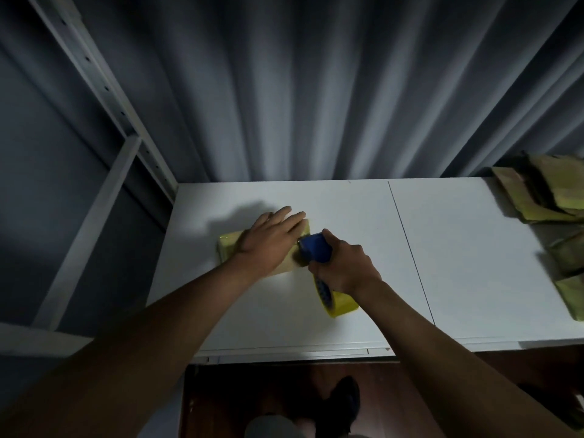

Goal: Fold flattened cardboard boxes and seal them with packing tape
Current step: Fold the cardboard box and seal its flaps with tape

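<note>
A white tabletop is set against a grey pleated curtain. A small folded tan cardboard box is pinned near the left edge by the left hand, fingers flat, presumably to steady it for taping. A blue-handled dispenser carrying yellow tape is gripped by the right hand. The seam is hidden beneath the hands. Flattened cardboard pieces are cropped at right.

Grey pleated curtain behind white table; metal shelf frame left; dark wood floor.
</note>
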